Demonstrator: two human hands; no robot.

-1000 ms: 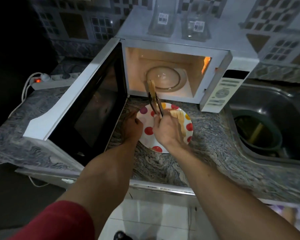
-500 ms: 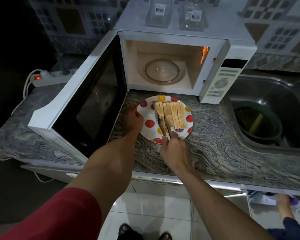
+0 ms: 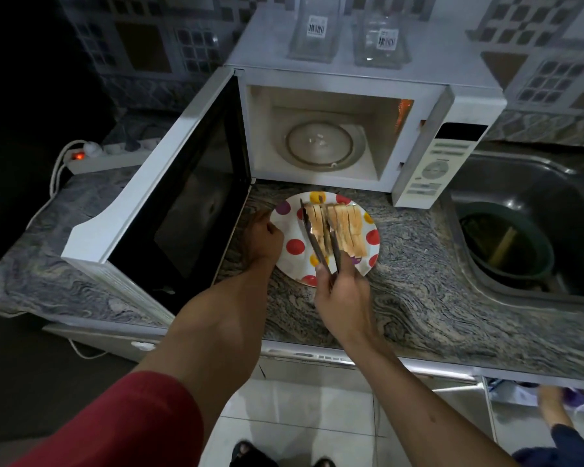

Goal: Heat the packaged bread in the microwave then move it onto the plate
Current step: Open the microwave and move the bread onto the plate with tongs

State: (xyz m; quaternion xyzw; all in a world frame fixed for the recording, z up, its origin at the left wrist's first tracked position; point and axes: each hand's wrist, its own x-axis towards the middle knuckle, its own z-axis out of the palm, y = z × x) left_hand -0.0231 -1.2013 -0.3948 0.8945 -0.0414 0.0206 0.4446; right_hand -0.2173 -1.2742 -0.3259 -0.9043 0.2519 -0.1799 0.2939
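The right hand [image 3: 343, 294] has its grip closed round tongs [image 3: 319, 237] that straddle a bread slice; the left hand [image 3: 263, 237] holds the rim of the spotted plate [image 3: 292, 246] on the counter [image 3: 418, 264], where the bread [image 3: 346, 227] lies, before the open microwave [image 3: 317, 143]

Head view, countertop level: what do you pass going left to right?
White power strip with red switch → open black-glass microwave door → left hand → polka-dot plate → white microwave control panel → steel sink.

White plate [image 3: 292, 227], multicoloured dots
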